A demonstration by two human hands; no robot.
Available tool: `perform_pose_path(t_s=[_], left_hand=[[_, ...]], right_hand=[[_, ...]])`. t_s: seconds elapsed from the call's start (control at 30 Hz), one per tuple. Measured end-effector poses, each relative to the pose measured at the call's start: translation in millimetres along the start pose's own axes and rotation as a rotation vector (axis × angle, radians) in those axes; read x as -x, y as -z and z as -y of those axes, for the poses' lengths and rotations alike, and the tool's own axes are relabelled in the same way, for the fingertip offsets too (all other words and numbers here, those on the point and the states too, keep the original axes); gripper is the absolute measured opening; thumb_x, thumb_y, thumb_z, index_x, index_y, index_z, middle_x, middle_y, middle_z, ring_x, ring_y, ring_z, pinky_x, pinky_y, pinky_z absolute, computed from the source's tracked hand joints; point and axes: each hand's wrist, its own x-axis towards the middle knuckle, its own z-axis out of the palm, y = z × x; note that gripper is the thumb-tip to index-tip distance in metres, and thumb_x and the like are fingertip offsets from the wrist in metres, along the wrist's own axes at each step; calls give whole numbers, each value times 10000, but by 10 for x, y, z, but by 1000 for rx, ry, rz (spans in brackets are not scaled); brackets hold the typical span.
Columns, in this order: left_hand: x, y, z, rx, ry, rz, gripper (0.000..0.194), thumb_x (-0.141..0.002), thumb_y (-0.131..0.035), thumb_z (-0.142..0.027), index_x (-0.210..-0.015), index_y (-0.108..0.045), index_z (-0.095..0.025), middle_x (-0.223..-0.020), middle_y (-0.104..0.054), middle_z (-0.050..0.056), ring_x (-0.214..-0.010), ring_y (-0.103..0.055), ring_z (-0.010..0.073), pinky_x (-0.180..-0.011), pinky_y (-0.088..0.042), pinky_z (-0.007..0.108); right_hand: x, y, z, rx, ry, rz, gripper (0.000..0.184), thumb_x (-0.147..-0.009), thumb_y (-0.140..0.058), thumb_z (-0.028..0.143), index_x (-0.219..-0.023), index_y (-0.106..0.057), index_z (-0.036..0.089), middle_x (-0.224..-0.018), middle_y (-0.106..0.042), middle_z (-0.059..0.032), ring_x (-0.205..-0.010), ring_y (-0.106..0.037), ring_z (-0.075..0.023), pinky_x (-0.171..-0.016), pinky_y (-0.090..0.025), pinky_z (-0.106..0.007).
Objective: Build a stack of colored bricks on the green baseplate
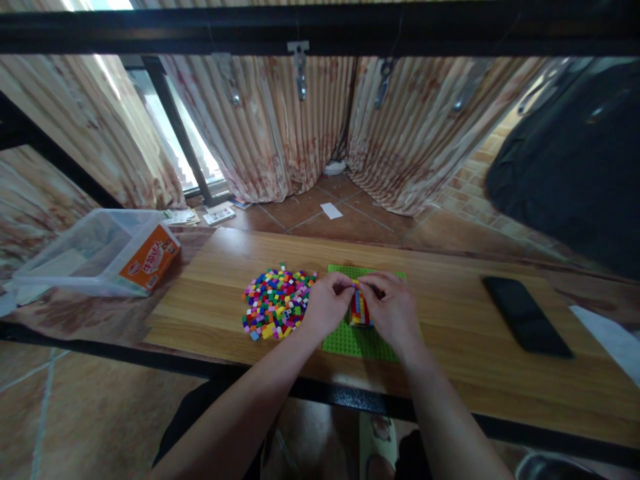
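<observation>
A small build of toy bricks [359, 313], with red, blue and yellow rows, stands on a green studded baseplate [337, 341]. At its far left corner, the thumb and fingers of my left hand [327, 305] are pinched together. Whatever piece they hold is too small to make out. My right hand [395, 310] curls round the build's right side, its fingertips closed at the far end close to my left fingertips. Part of the build is hidden behind my right hand. Just left of my left hand lies a loose pile of small coloured bricks [275, 305].
The wooden board [210, 300] carries a dark phone-like slab [527, 317] at right, beside white paper [607, 340]. A clear plastic bin [90, 243] with an orange label stands at left. A black bar [320, 30] crosses overhead with hanging clips.
</observation>
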Motion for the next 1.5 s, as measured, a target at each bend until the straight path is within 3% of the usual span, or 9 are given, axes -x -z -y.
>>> perform_pose_path(t_s=[0.33, 0.9, 1.07, 1.23, 1.33, 1.5], left_hand=[[-42, -27, 54, 178, 148, 6, 94, -718, -646, -69, -784, -638, -137, -728, -661, 8, -675, -610, 112, -678, -503, 236], [-35, -25, 57, 125, 155, 9, 34, -739, -658, -103, -748, -662, -136, -720, -683, 14, -669, -614, 117, -674, -502, 237], [-111, 213, -2, -29, 79, -18, 139, -777, -572, -64, -800, -682, -145, -761, -705, 26, -714, -633, 131, -699, -507, 246], [-175, 691, -35, -376, 10, 32, 210, -792, -528, -48, -812, -705, -159, -796, -724, 41, -743, -646, 155, -717, -499, 268], [-159, 928, -54, -612, 53, 8, 257, -766, -527, -32, -817, -729, -183, -823, -735, 51, -763, -650, 176, -744, -499, 289], [-118, 1010, -67, -753, 80, 35, 251, -740, -590, -62, -868, -745, -212, -885, -742, 63, -822, -661, 206, -787, -503, 311]], right_hand=[[45, 0, -19, 15, 38, 30, 307, -827, -487, 175, -871, -781, 256, -1007, -696, -80, -979, -559, -251, -899, -457, -436], [82, -40, -27, -2, 51, -10, 347, -836, -443, 163, -882, -775, 251, -978, -698, -80, -982, -558, -248, -885, -469, -443], [49, 30, -60, -81, 3, -44, 327, -858, -442, 191, -977, -744, 227, -992, -711, -76, -941, -611, -222, -889, -477, -420], [11, 75, -91, -108, -73, -98, 261, -850, -480, 241, -911, -732, 210, -940, -728, -76, -907, -647, -227, -863, -488, -409], [13, 64, -74, -104, -83, -97, 242, -848, -493, 265, -880, -727, 212, -916, -727, -72, -881, -648, -228, -842, -492, -403], [14, 32, -29, -88, -71, -86, 256, -853, -484, 289, -865, -727, 210, -899, -722, -74, -837, -645, -225, -805, -498, -396]])
